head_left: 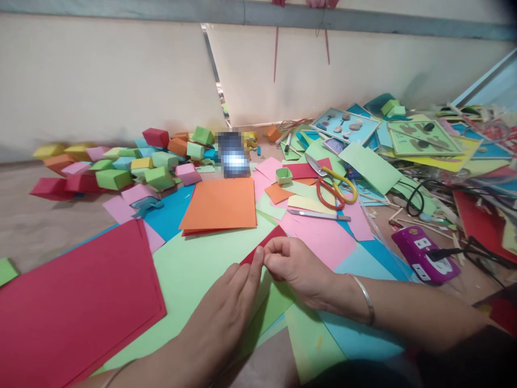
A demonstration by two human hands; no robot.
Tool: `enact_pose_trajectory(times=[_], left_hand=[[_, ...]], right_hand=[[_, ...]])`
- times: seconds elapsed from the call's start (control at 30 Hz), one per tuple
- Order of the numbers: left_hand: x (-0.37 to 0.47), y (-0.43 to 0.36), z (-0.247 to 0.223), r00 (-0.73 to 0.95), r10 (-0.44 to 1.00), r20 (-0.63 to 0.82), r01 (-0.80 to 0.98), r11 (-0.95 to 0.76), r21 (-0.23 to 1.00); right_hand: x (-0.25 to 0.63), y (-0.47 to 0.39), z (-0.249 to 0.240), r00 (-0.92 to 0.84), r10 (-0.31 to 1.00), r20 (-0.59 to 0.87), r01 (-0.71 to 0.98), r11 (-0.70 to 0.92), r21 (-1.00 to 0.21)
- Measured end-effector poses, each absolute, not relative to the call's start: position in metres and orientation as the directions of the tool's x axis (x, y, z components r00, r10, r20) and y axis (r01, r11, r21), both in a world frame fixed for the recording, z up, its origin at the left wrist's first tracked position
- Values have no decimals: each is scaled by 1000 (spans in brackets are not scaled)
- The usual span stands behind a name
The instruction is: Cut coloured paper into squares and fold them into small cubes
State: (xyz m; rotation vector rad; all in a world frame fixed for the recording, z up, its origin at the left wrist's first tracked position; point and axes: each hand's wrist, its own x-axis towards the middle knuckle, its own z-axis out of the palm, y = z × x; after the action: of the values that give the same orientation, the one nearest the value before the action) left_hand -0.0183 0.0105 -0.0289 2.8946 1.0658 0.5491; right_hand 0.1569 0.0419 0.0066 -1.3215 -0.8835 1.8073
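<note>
A narrow strip of folded red paper (pixel 273 235) lies slanted over a light green sheet (pixel 177 280), partly hidden by my fingers. My left hand (pixel 234 296) presses along its near side, fingers together. With thumb and forefinger pinched, my right hand (pixel 297 267) grips the strip's near edge, touching the left fingertips. Just beyond rests a stack of orange paper (pixel 222 205) with red beneath it. To the left are large red sheets (pixel 89 302).
Many folded paper boxes (pixel 113 178) are heaped at the back left. Scissors (pixel 331 183) and a craft knife (pixel 319 215) lie on pink paper. A purple power strip (pixel 424 256) with black cables is at right. Behind runs a pale wall (pixel 121 75).
</note>
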Motion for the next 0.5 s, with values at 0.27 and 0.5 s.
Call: enact_pose_trajectory(times=[0.27, 0.5], left_hand=[[-25, 23, -3, 722, 690, 51, 376, -452, 809], [-22, 32, -25, 688, 663, 296, 530, -737, 419]], right_hand=[[166, 49, 10, -244, 897, -370, -79, -398, -914], [172, 55, 17, -308, 820, -482, -71, -525, -848]])
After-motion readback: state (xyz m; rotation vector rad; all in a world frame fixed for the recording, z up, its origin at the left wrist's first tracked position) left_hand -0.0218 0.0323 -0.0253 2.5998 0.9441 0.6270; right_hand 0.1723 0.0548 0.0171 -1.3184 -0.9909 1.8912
